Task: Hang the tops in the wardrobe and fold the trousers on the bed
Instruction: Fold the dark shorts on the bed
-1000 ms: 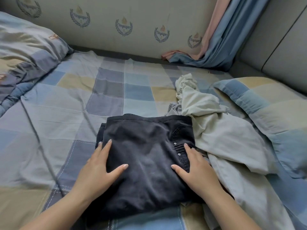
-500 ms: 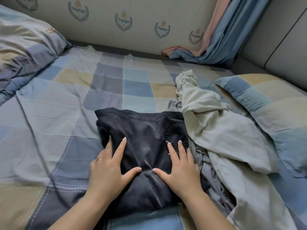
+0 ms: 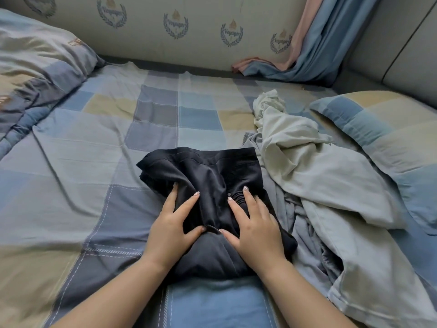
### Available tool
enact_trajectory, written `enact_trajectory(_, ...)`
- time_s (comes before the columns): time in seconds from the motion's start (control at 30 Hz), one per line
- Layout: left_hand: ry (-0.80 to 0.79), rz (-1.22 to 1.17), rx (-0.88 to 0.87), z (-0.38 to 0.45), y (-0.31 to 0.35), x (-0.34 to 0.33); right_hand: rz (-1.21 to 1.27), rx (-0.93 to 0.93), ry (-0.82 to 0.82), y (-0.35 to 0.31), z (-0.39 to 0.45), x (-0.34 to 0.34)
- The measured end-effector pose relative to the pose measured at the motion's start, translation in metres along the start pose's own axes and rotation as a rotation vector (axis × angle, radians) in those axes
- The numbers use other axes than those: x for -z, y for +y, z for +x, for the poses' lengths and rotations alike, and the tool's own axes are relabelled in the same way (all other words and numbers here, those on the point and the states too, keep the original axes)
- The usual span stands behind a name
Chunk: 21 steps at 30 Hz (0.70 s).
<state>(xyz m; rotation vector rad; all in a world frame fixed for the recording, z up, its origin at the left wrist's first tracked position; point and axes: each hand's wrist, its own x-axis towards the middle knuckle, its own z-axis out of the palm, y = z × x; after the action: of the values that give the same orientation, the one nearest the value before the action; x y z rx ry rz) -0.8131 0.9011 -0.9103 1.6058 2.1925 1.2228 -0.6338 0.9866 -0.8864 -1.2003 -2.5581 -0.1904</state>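
Note:
A folded pair of dark navy trousers (image 3: 205, 176) lies on the checked bed cover (image 3: 94, 147) right in front of me. My left hand (image 3: 171, 228) presses flat on their left half, fingers spread and straight. On the right half my right hand (image 3: 254, 227) presses the same way, next to the buttoned pocket. The cloth bunches into a ridge between my two thumbs. A pale green garment (image 3: 307, 166) lies crumpled just right of the trousers, over a grey-blue one (image 3: 305, 235).
A checked pillow (image 3: 383, 129) lies at the right and a bunched duvet (image 3: 30, 74) at the far left. A padded headboard with crests (image 3: 175, 24) runs along the back. Blue and pink curtains (image 3: 314, 50) hang in the back right corner.
Both hands slid inward toward each other over the trousers, squeezing the cloth into a narrower, wrinkled bundle. The far waistband edge has crumpled.

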Motion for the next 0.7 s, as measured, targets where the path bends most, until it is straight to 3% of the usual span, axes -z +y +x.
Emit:
enact_trajectory(0.13,-0.049,-0.072,0.074,0.011,-0.006,-0.004,0.083,-0.102,-0.194,-0.001,0.020,-0.005)
enact_trajectory(0.27,-0.106,-0.100,0.249,0.002,0.008,0.014,0.386,-0.399,-0.323,-0.006,0.018,0.018)
enact_trajectory(0.4,-0.251,-0.090,0.433,-0.060,0.046,0.062,0.569,-0.728,-0.545,-0.020,-0.047,0.057)
enact_trajectory(0.53,-0.385,-0.065,0.545,-0.131,0.106,0.122,0.628,-0.679,-0.861,-0.045,-0.110,0.121)
enact_trajectory(0.7,-0.472,-0.062,0.631,-0.167,0.189,0.210,0.661,-0.629,-0.885,-0.065,-0.149,0.245)
